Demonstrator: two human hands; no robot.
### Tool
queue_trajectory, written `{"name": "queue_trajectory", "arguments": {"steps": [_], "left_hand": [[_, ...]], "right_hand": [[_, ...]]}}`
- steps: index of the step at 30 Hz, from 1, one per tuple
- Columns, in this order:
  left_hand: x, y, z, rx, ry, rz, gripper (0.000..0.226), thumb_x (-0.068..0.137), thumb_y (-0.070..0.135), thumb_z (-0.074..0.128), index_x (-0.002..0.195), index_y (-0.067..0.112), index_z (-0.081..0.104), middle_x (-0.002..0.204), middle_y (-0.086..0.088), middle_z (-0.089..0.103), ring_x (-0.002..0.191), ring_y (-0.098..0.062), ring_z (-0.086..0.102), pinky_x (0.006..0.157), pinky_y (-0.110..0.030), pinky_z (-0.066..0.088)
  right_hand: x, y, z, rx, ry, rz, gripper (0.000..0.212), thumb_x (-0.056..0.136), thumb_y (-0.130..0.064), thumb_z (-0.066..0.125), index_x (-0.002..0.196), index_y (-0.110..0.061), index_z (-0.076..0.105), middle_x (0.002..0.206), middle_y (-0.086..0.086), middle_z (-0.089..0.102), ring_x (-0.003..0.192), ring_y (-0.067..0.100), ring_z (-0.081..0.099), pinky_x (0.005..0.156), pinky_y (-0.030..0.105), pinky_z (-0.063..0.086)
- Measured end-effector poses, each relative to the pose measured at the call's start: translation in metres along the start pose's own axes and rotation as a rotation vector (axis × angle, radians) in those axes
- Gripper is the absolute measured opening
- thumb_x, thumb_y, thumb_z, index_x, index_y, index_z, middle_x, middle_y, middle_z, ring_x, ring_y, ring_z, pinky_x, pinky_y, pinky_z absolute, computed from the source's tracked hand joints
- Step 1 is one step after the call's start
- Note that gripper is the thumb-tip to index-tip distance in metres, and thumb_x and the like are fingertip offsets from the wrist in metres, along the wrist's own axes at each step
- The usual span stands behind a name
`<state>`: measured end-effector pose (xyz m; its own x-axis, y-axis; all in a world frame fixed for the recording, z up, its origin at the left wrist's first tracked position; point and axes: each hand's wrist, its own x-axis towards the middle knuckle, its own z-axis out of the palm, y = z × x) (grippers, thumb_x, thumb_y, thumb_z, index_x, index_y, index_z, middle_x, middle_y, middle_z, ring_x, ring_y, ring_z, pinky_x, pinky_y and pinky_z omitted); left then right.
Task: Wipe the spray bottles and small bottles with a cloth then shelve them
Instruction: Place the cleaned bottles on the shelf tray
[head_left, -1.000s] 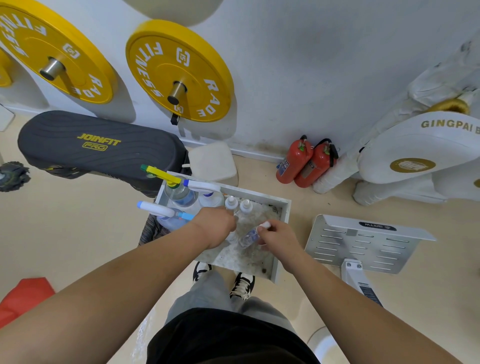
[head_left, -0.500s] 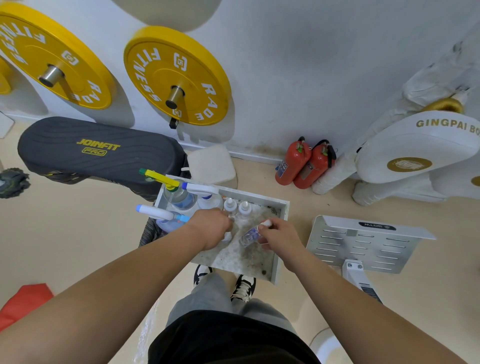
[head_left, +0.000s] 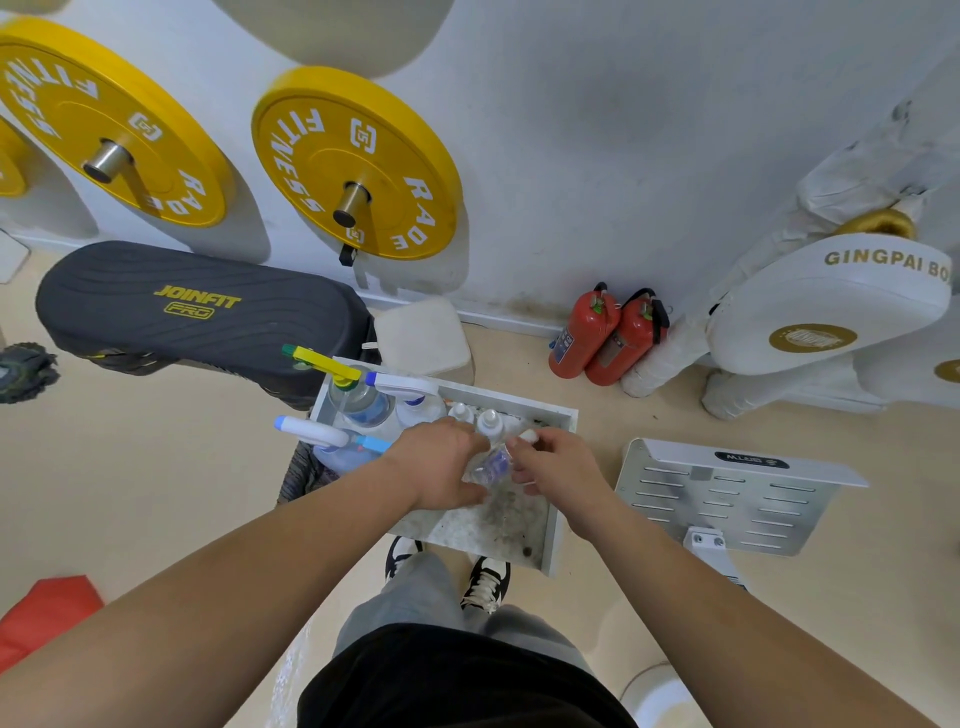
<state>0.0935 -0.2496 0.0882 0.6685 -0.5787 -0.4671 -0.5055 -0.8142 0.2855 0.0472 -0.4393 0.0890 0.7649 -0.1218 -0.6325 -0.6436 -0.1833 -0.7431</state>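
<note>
A small clear bottle (head_left: 492, 461) with a blue label and a white cap is held tilted just above the white tray (head_left: 556, 525). My right hand (head_left: 561, 473) pinches its cap end. My left hand (head_left: 441, 462) curls around its lower end; I cannot tell whether a cloth is in that hand. Two more small white-capped bottles (head_left: 488, 421) stand upright at the tray's back. Three spray bottles stand in the tray's left part: a yellow-trigger one (head_left: 358, 397), a white-trigger one (head_left: 415, 402) and a blue-tipped one (head_left: 332, 447).
Grey fabric (head_left: 304, 475) hangs by the tray's left edge. A black Joinfit pad (head_left: 192, 306) lies left, a perforated metal shelf (head_left: 727, 493) right, and two red extinguishers (head_left: 605, 338) by the wall. Yellow weight plates (head_left: 358, 161) hang above. My shoes (head_left: 483, 582) are below the tray.
My hands have come closer together over the tray. The small bottle now lies between both hands and my left hand has closed on its lower end.
</note>
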Motion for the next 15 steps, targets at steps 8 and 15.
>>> {"name": "queue_trajectory", "arguments": {"steps": [8,15], "left_hand": [[-0.004,0.011,-0.010,-0.425,0.030,-0.042,0.027,0.093,0.031,0.072,0.116,0.018,0.067,0.107,0.003,0.069,0.099,-0.021,0.066,0.088,-0.039,0.056],[-0.015,0.001,-0.022,-0.445,0.086,-0.061,0.045,0.096,0.013,0.063,0.141,0.020,0.060,0.134,0.001,0.068,0.123,-0.022,0.063,0.098,-0.031,0.050]], "right_hand": [[-0.006,-0.022,-0.010,-0.043,0.009,-0.081,0.033,0.088,-0.041,0.077,0.098,-0.010,0.070,0.092,0.012,0.075,0.076,0.018,0.072,0.074,0.042,0.061],[-0.001,-0.023,-0.008,-0.152,-0.001,-0.188,0.004,0.093,-0.024,0.068,0.096,-0.021,0.069,0.087,0.001,0.077,0.082,0.021,0.076,0.083,0.046,0.063]]}}
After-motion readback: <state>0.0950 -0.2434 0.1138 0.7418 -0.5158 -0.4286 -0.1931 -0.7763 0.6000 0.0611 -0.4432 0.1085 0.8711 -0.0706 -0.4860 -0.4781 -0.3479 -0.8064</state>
